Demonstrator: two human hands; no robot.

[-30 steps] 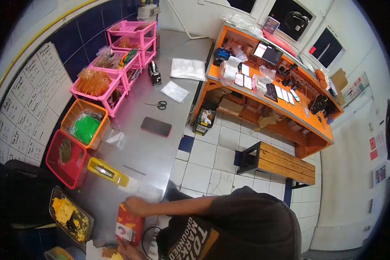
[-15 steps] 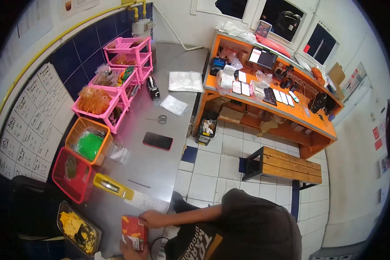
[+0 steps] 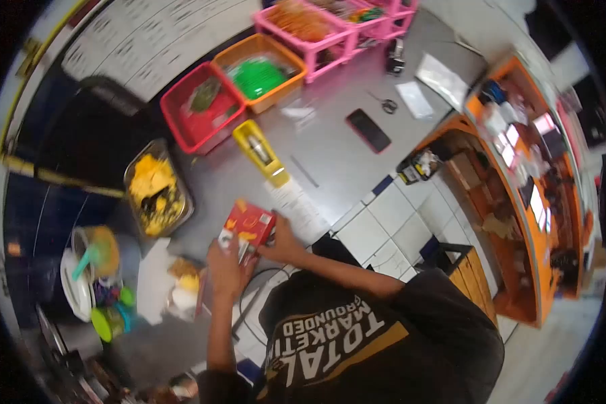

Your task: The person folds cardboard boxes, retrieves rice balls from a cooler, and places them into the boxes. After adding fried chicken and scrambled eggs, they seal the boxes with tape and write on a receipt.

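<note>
Both hands hold a red box [image 3: 249,225] above the steel counter [image 3: 330,151], near its front edge. The left hand [image 3: 223,268] grips the box's near end, fingers wrapped around it; the right hand [image 3: 283,244] is closed on its right side, thumb toward the lid. The box is tilted, its printed face up. Just behind it lies a sheet of paper [image 3: 296,205], and beyond that a yellow dispenser [image 3: 260,151] lies at an angle on the counter. To the left of the box sits a metal tray [image 3: 156,188] filled with yellow food, with a dark utensil lying in it. Behind the tray stand a red basket [image 3: 202,114] and, touching it, an orange basket [image 3: 262,71] with green contents; pink racks [image 3: 316,27] follow along the wall. Farther back on the counter lie a black phone [image 3: 368,130] and scissors [image 3: 384,102], well apart from the hands. Left of the left hand are white paper [image 3: 153,279], a cup [image 3: 95,248] and small green lids [image 3: 108,320], blurred.
</note>
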